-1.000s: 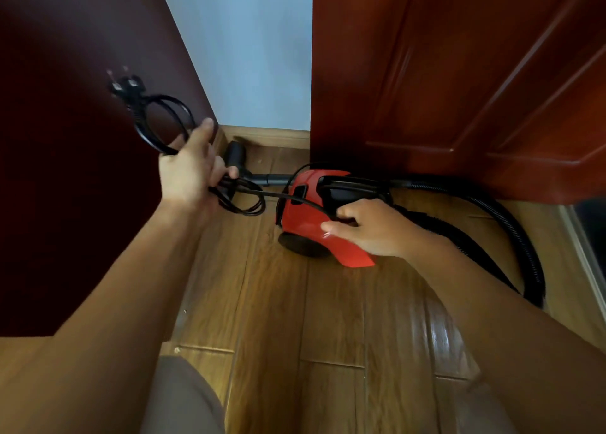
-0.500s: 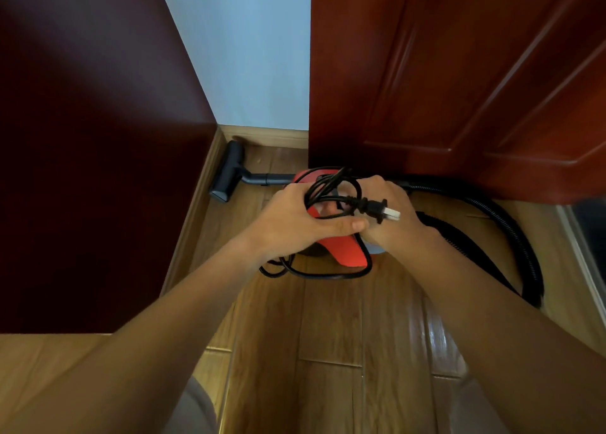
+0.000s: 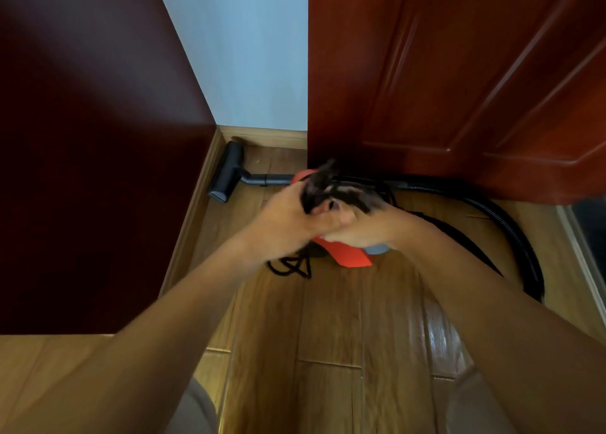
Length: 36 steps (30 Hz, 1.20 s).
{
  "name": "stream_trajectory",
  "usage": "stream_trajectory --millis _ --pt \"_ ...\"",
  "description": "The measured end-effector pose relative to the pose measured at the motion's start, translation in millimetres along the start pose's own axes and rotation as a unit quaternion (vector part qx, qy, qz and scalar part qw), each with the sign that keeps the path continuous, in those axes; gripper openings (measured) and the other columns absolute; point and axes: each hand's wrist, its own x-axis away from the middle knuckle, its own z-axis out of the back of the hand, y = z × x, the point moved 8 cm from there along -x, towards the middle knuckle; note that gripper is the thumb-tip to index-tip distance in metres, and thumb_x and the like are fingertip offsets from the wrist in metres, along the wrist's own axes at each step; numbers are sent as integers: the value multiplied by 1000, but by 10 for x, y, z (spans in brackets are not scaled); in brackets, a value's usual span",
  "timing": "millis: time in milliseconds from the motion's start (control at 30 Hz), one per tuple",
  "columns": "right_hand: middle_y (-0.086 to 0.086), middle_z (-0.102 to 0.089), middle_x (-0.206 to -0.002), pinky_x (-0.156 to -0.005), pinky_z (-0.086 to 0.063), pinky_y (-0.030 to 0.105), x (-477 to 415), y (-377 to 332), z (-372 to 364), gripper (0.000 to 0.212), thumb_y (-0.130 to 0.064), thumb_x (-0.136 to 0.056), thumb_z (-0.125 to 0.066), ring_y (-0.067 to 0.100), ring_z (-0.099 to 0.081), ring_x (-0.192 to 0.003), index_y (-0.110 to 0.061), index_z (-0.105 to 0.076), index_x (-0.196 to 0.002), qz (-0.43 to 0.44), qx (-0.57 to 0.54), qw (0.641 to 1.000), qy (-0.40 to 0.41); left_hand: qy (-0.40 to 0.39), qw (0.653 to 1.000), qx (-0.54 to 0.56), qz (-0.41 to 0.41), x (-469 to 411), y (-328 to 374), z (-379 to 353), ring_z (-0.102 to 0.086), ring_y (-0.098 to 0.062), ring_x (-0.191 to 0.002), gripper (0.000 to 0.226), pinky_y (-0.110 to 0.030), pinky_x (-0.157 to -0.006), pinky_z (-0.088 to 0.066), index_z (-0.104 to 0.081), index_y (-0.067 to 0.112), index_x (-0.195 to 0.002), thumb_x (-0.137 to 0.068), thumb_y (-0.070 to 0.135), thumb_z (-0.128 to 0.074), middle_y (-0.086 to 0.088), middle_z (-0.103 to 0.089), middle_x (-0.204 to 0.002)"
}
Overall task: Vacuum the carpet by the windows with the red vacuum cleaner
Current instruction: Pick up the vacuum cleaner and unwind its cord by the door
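- Head view: the left hand (image 3: 288,223) has its fingers curled round a blurred bundle of black cord (image 3: 331,187), above the red vacuum cleaner (image 3: 351,256).
- The right hand (image 3: 364,227) touches the left hand, with strands of cord lying over it; blur hides whether its fingers grasp the cord.
- A loop of cord hangs below the left hand onto the wooden floor (image 3: 328,319).
- The vacuum cleaner sits on the floor just before a red-brown door (image 3: 459,73), and its black hose (image 3: 511,233) curves off to the right.
- Its brush head (image 3: 228,171) lies beside a dark panel (image 3: 82,138) at left.
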Motion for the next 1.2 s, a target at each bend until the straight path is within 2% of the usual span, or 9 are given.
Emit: stream_trajectory --millis 167,400,533,633,733,833,933,1033,1200 --pt "20 -60 -73 -37 -38 25 -10 130 285 9 -5 -96 -53 16 -50 -46 -4 -57 -104 -41 -249 965 71 70 991 -111 -10 -42 -79 104 -54 -7 -109 40 -21 -91 -48 -66 40 -93 -63 39 -92 23 -59 -102" --pt "4 -66 -64 -60 -48 34 125 -140 343 9 -15 -97 -57 17 -62 -60 -5 -60 -97 47 -237 964 107 137 963 -219 -76 -42 -50 254 -63 -3 -75 22 -23 -65 -49 -55 24 -94 -83 14 -72 10 -64 -80" --pt "-3 -58 -49 -59 -40 24 236 279 661 65 -58 -99 -36 7 -55 -48 -13 -65 -60 -47 -30 975 216 296 954 -39 -15 4 -194 877 -67 -11 -73 10 -33 -71 -54 -68 19 -97 -89 13 -70 6 -71 -84" --pt "12 -46 -56 -67 -41 32 236 438 682 69 -62 -97 -34 22 -51 -56 -7 -48 -57 -62 -118 961 242 390 911 131 25 149 -318 1239 -44 -11 -46 27 -33 -54 -43 -60 26 -68 -93 27 -68 6 -49 -54" --pt "6 -35 -57 -61 -37 36 113 194 530 55 -48 -98 -50 20 -39 -53 -10 -42 -59 -4 -225 941 253 295 923 242 45 93 -262 910 -44 -13 -52 17 -31 -55 -42 -60 16 -83 -95 27 -65 -4 -47 -64" --pt "1 -35 -53 -60 -37 37 -8 -45 261 57 -50 -100 -42 12 -33 -45 -17 -55 -55 9 -372 906 201 192 976 100 3 -20 -68 499 -62 -18 -67 27 -31 -66 -51 -66 3 -97 -91 29 -69 -18 -63 -79" --pt "15 -55 -71 -60 -41 32 -29 -240 170 54 -48 -100 -42 23 -52 -59 -3 -72 -92 60 -524 839 134 98 992 36 -64 -99 17 293 -70 -23 -95 47 -42 -85 -56 -60 2 -113 -76 20 -85 -14 -70 -99" --pt "0 -49 -59 -42 -36 17 -4 -249 106 44 -40 -101 -42 10 -44 -40 -12 -63 -74 39 -646 757 88 66 996 -41 -49 -92 -75 232 -66 -14 -111 72 -43 -98 -52 -54 15 -123 -64 28 -93 2 -70 -114" --pt "10 -36 -60 -60 -47 37 -68 -181 -18 48 -44 -97 -47 25 -43 -56 -12 -42 -62 1 -644 764 41 -15 993 -111 28 -82 -234 131 -70 -9 -74 26 -32 -78 -56 -64 32 -95 -79 42 -81 12 -70 -77"
